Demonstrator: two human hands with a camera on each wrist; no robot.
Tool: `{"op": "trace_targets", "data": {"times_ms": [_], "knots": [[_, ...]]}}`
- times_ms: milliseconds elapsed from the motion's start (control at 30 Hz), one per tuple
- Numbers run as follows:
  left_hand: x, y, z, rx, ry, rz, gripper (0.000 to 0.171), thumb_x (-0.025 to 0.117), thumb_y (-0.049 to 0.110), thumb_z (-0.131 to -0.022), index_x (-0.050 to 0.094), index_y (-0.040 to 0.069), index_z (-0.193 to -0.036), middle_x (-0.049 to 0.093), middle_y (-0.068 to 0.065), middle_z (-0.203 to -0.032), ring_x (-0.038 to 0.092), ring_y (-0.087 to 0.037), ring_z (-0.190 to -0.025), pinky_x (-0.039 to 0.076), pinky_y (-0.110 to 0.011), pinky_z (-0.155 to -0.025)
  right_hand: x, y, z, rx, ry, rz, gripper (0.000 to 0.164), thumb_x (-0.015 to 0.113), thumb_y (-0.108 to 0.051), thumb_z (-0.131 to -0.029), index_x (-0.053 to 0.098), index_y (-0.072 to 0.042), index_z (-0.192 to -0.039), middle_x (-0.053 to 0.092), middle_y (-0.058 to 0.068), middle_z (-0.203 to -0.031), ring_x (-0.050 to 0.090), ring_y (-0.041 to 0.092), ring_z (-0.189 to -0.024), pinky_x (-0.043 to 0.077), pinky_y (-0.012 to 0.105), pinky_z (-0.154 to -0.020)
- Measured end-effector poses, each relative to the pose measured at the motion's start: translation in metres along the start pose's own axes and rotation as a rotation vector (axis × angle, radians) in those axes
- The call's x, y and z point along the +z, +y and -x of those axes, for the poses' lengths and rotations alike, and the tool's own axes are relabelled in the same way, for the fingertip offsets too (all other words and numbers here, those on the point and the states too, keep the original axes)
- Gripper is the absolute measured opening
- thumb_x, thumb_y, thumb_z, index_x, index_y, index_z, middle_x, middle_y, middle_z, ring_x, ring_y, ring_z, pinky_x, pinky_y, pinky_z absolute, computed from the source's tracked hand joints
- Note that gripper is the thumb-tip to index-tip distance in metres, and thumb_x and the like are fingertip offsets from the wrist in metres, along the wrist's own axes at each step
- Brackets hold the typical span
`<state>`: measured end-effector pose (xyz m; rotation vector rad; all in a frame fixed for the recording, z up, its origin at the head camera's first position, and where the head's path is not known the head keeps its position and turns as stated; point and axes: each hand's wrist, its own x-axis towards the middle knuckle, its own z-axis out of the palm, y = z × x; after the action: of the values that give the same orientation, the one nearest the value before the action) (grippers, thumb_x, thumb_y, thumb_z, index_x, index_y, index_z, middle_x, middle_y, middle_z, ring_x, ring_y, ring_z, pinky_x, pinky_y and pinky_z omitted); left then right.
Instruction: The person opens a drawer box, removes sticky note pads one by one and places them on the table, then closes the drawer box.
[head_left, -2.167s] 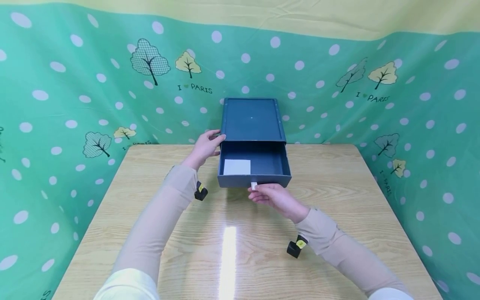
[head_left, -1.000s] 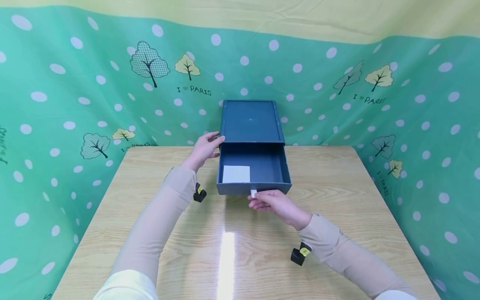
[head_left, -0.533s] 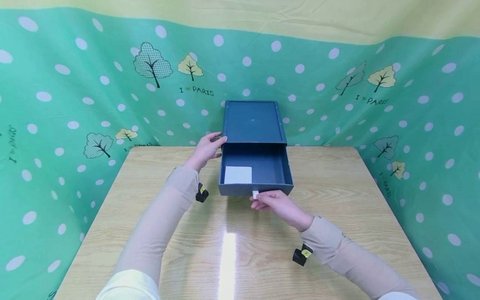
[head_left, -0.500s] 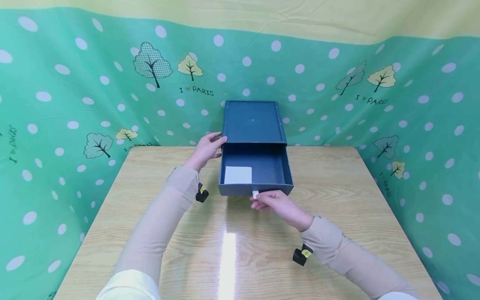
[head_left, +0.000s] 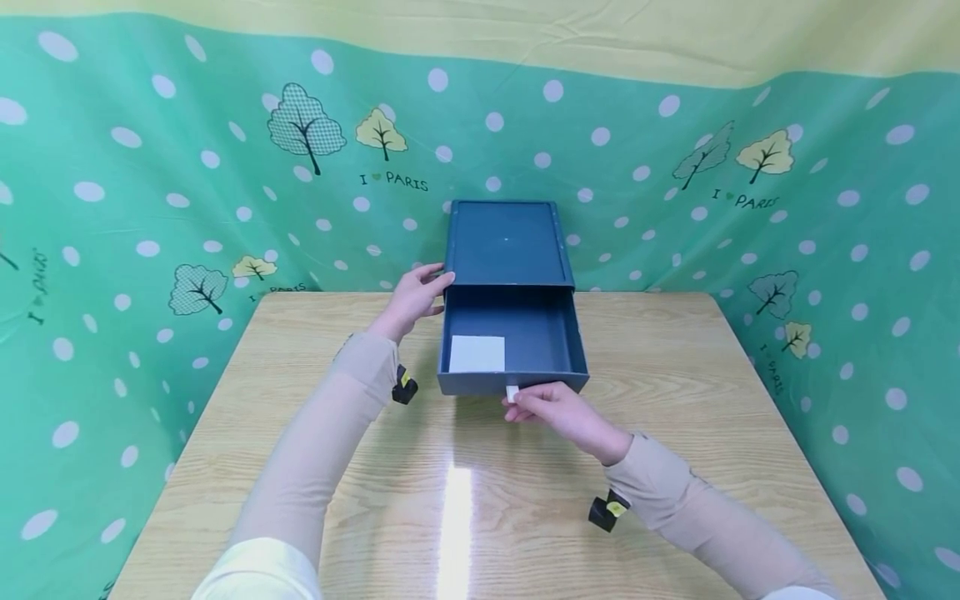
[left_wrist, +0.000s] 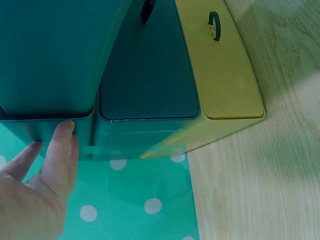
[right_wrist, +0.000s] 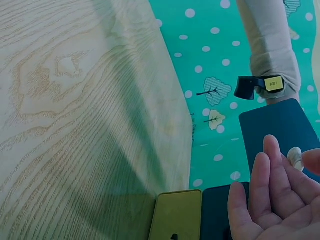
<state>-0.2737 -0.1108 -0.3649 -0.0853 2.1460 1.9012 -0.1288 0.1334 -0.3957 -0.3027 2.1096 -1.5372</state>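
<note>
A dark blue drawer cabinet [head_left: 506,242] stands at the back middle of the table, its top drawer [head_left: 536,329] slid well out towards me. Inside the drawer, at the front left, lies a white square [head_left: 477,354], perhaps paper. My right hand [head_left: 562,412] pinches the small white drawer handle [head_left: 512,393] between thumb and finger; in the right wrist view the handle [right_wrist: 295,157] looks cream, and the other fingers are loosely bent. My left hand [head_left: 414,298] touches the cabinet's left side near the front edge, fingers extended, as the left wrist view also shows.
Below the top drawer are a second dark blue drawer [left_wrist: 150,70] and a yellow drawer [left_wrist: 225,65] with a dark handle [left_wrist: 215,26], both pushed in. The wooden table [head_left: 360,517] ends at a green dotted cloth [head_left: 337,225] behind and at the sides.
My right hand has drawn the top drawer further out towards me, only slightly in the last half second. The left hand has stayed at the cabinet's side.
</note>
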Motion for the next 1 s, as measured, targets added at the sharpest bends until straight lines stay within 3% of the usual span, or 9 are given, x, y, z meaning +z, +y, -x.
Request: {"op": "trace_targets", "data": {"times_ms": [267,733,1000], "knots": [[0.0007,-0.0008,-0.0008,0.005,0.009,-0.004,0.058,0.053,0.028,-0.097,0.031,0.009,-0.148,0.04,-0.016,-0.143,0.044,-0.03,-0.131,0.047,-0.043,-0.101,0.0,-0.0007,0.0044,0.006,-0.015,0.046,0.034,0.045,-0.019,-0.101,0.064,0.005,-0.116,0.07,0.015,-0.104,0.065,0.021,-0.098,0.052,0.038,-0.094],[0.0023,0.0012,-0.0008,0.0,0.013,0.001,0.059,0.054,0.027,-0.097,0.031,0.008,-0.148,0.04,-0.017,-0.144,0.044,-0.03,-0.131,0.047,-0.043,-0.102,-0.0003,0.0021,0.007,-0.039,-0.015,0.121,0.034,0.046,-0.019,-0.1,0.064,0.006,-0.115,0.071,0.016,-0.101,0.064,0.033,-0.102,0.052,0.04,-0.094],[0.0013,0.0015,0.0011,0.002,0.013,-0.001,0.058,0.054,0.027,-0.097,0.032,0.009,-0.148,0.04,-0.017,-0.144,0.044,-0.031,-0.13,0.047,-0.044,-0.102,0.0009,0.0028,0.0096,-0.019,-0.032,0.134,0.033,0.046,-0.021,-0.1,0.067,0.003,-0.111,0.071,0.014,-0.102,0.064,0.031,-0.102,0.048,0.047,-0.098]]}}
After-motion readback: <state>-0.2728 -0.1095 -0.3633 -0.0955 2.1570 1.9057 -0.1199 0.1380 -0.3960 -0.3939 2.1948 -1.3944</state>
